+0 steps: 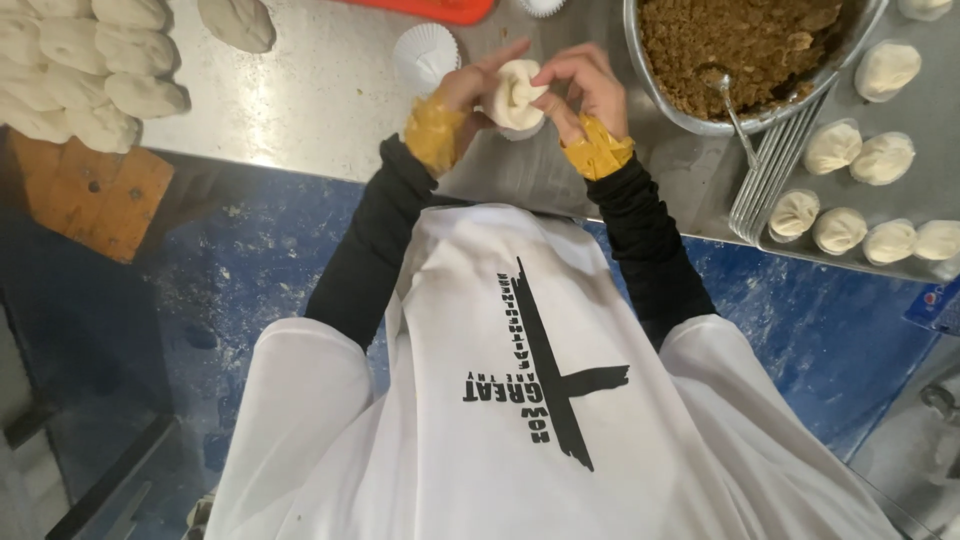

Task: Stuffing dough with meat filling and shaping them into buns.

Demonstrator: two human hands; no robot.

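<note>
Dough bun point(514, 96) pinched between both hands over the steel tabletop point(320, 90), left hand point(470, 88) and right hand point(585, 88) each in a closed grip on it. Bowl of brown filling point(745, 50) at 2 o'clock, paper cup point(425, 52) at 10.

I can't see bun point(515, 95) underside, fingers cover it. Bowl point(700, 118) cut by top edge. Spoon point(738, 125) head buried in filling. Red tray point(425, 9) mostly out of frame.

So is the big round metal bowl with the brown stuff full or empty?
Nearly full. The big round metal bowl holds crumbly brown filling heaped close to its rim, and a metal spoon stands dug into it.
</note>
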